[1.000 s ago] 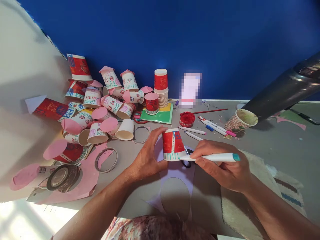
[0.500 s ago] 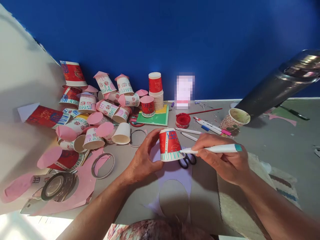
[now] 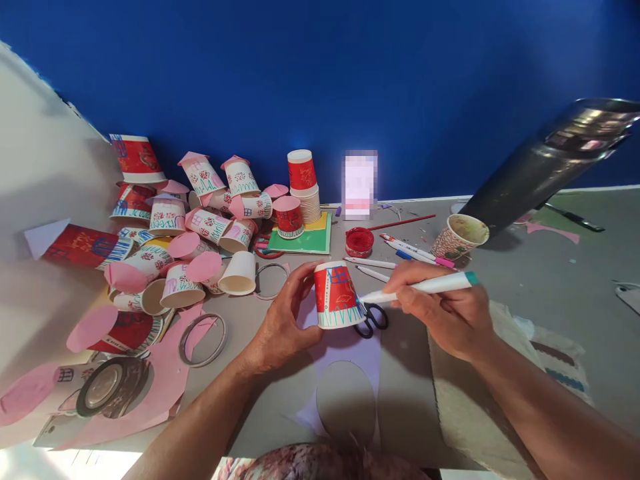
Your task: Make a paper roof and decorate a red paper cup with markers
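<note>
My left hand (image 3: 285, 323) is closed round the left side of a red and white paper cup (image 3: 340, 297), held upside down with its wide rim at the bottom. A blue window is drawn near its upper end, and green zigzag grass strokes run along the white band by the rim. In my right hand (image 3: 445, 310) is a white marker (image 3: 425, 287) with a teal end, gripped between thumb and fingers. Its tip meets the cup's right side, just above the rim. Black-handled scissors (image 3: 373, 320) lie behind the cup on purple paper (image 3: 345, 350) with a round cut-out.
Decorated cups with pink paper tops (image 3: 205, 223) are heaped at the left. Tape rolls (image 3: 203, 340) lie nearer. Behind are a cup stack (image 3: 303, 177), a red paint pot (image 3: 359, 242) and markers (image 3: 413, 252). A patterned cup (image 3: 457, 237) and dark flask (image 3: 530, 173) stand right.
The marker tip stays at the cup's right edge, and the green strokes now reach further right. The cup is turned slightly. The whole view has shifted a little.
</note>
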Motion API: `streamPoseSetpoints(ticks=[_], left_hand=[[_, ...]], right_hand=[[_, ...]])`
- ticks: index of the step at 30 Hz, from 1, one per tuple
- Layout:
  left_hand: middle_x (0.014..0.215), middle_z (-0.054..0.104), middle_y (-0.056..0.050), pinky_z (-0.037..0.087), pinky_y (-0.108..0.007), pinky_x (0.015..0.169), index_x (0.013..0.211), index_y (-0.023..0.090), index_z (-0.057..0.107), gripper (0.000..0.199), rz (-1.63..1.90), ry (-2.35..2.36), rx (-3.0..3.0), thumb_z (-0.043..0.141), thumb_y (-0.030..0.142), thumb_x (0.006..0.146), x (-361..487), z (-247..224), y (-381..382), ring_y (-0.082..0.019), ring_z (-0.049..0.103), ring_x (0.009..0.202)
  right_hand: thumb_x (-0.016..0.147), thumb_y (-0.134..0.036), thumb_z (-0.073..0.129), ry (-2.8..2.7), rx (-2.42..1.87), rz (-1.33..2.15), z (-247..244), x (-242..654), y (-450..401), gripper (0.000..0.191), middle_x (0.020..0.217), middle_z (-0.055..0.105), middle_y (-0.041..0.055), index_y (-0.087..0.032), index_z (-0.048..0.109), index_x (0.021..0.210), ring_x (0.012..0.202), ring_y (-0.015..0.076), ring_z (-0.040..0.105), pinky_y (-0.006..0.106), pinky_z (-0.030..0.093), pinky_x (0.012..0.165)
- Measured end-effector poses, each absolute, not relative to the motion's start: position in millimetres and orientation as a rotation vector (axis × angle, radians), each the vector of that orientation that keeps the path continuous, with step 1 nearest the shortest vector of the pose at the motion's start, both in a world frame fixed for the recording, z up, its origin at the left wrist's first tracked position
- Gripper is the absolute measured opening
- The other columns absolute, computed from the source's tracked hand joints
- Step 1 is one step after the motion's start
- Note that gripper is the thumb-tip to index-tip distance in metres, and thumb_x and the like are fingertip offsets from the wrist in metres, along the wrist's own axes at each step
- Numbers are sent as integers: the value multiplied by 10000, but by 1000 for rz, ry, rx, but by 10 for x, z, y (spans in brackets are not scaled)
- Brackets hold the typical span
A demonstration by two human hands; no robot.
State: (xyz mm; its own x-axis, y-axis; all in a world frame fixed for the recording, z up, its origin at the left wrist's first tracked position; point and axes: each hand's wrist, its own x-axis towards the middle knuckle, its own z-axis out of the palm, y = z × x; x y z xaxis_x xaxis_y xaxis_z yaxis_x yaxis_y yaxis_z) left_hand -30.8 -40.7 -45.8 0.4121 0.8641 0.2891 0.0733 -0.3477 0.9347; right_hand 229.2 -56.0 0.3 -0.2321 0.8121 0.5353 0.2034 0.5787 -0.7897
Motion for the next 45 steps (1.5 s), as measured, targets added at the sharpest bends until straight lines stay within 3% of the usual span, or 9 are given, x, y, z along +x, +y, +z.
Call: streamPoseSetpoints(ticks=[6, 11, 18, 24, 30, 37, 41, 43, 45], left_hand=[[1563, 458, -105, 331, -547, 1262, 1500, 305, 386, 890, 1049, 828, 1710, 743, 86, 716, -324, -474, -417, -313, 444, 1472], [1573, 448, -108, 344, -541, 1259, 1507, 301, 389, 877, 1042, 831, 1736, 752, 111, 732, -323, -453, -418, -314, 459, 1459], [1545, 459, -103, 341, -531, 1260, 1501, 287, 395, 922, 1023, 931, 1792, 719, 59, 668, -333, -437, -447, -314, 468, 1438], [1549, 440, -98, 351, -529, 1252, 1505, 292, 376, 947, 1009, 959, 1870, 684, 34, 647, -324, -416, -480, -321, 452, 1443], [1518, 463, -107, 378, -528, 1233, 1493, 276, 382, 940, 996, 1012, 1966, 675, 25, 636, -310, -391, -487, -319, 472, 1414], [1511, 477, -113, 387, -518, 1227, 1485, 261, 400, 929, 1004, 982, 1932, 703, 29, 637, -306, -374, -492, -323, 489, 1402], [1518, 486, -108, 371, -509, 1234, 1478, 273, 424, 905, 1061, 889, 1742, 761, 50, 669, -301, -418, -478, -325, 495, 1409], [1535, 485, -98, 376, -491, 1231, 1463, 290, 446, 883, 1072, 769, 1567, 782, 55, 681, -290, -415, -473, -321, 480, 1433], [1545, 495, -93, 406, -473, 1209, 1436, 297, 478, 846, 1056, 677, 1384, 823, 94, 691, -272, -376, -479, -323, 467, 1452]], right_hand=[[995, -292, 603, -1752, -777, 703, 2, 2245, -560, 152, 740, 689, 10, -228, 732, 950, 604, 147, 599, 294, 477, 555], [1007, -327, 583, -1770, -817, 828, 20, 2253, -568, 239, 667, 666, 10, -208, 724, 854, 574, 142, 587, 280, 455, 516], [1002, -352, 605, -1726, -829, 773, 7, 2235, -571, 215, 658, 665, -2, -218, 743, 904, 570, 142, 617, 264, 456, 504], [977, -245, 622, -1790, -761, 739, 22, 2157, -611, 108, 704, 702, 6, -223, 727, 967, 591, 144, 628, 272, 461, 513], [952, -186, 619, -1876, -722, 684, -8, 2139, -624, 123, 755, 725, 21, -229, 727, 994, 653, 167, 657, 307, 526, 606], [997, -264, 594, -1809, -777, 851, -33, 2187, -623, 162, 692, 689, 6, -216, 737, 940, 551, 126, 591, 250, 449, 485], [1018, -298, 586, -1597, -870, 820, -83, 2196, -623, 180, 801, 740, 10, -267, 730, 1121, 537, 116, 585, 253, 484, 495], [993, -318, 638, -1580, -939, 780, -102, 2195, -605, 216, 945, 770, 25, -299, 702, 1198, 635, 133, 630, 267, 525, 568], [911, -373, 755, -1609, -984, 784, -123, 2196, -573, 399, 1151, 763, 45, -326, 652, 1294, 815, 170, 680, 285, 560, 666]])
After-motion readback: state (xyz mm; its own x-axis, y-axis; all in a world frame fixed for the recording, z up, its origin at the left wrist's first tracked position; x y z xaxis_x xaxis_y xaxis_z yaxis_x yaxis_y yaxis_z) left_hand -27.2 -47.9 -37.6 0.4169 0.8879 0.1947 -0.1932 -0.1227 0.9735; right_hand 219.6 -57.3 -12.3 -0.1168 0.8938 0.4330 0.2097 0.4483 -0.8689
